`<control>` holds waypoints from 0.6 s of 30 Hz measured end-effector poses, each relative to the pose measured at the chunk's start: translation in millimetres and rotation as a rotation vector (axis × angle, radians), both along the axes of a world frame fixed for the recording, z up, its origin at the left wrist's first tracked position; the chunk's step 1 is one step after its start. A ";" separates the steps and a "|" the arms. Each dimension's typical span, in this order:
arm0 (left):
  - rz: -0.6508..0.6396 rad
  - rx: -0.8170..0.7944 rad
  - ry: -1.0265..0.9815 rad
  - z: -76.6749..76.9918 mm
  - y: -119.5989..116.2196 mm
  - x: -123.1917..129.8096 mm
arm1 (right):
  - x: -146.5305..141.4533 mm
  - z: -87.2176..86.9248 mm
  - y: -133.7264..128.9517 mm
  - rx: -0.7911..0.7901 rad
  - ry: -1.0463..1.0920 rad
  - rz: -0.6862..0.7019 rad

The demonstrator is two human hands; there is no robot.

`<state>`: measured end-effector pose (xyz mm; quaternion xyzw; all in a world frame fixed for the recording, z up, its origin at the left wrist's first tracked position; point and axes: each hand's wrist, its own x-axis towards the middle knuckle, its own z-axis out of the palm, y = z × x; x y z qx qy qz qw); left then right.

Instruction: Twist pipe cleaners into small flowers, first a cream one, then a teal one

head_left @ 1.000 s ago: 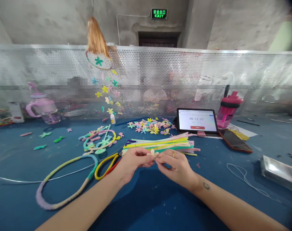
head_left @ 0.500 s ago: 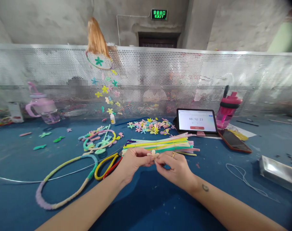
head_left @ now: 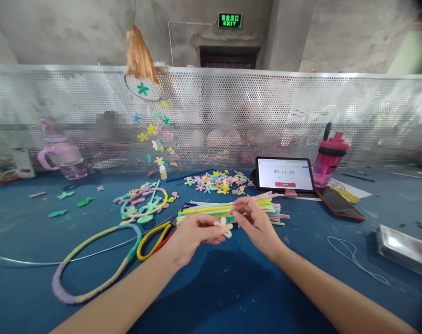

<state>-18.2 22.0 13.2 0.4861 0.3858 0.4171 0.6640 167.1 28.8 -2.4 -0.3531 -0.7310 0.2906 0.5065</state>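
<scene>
A cream pipe-cleaner flower (head_left: 224, 227) with rounded petals is pinched between the thumb and fingers of my left hand (head_left: 198, 232). Just to its right, my right hand (head_left: 256, 227) is raised apart from the flower, fingers loosely bent and spread, with nothing visible in them. Behind both hands lies a bundle of pastel pipe cleaners (head_left: 228, 209), partly covered by them. Scissors with yellow and red handles (head_left: 153, 241) rest beside my left wrist.
A wrapped pastel hoop (head_left: 60, 283) lies at left, with a smaller decorated hoop (head_left: 122, 211) beyond. Small flowers (head_left: 217, 182) are heaped behind the bundle. A tablet (head_left: 283, 174), phone (head_left: 339, 204), pink bottle (head_left: 331, 160) and metal box (head_left: 404, 250) stand or lie at right.
My right hand has let go of the flower and moved up and to the right. The flower, still in my left hand, now shows its petals more fully.
</scene>
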 end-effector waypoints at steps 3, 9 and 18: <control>-0.060 0.005 0.011 2.0 -4.5 0.9 | -3.2 0.3 3.2 0.034 -0.128 0.175; -0.075 -0.017 -0.003 3.7 -6.5 2.1 | -3.6 0.0 0.4 0.032 -0.209 0.220; -0.040 0.001 -0.067 2.3 -0.2 -2.1 | -9.4 -5.8 -2.5 -0.217 -0.015 0.366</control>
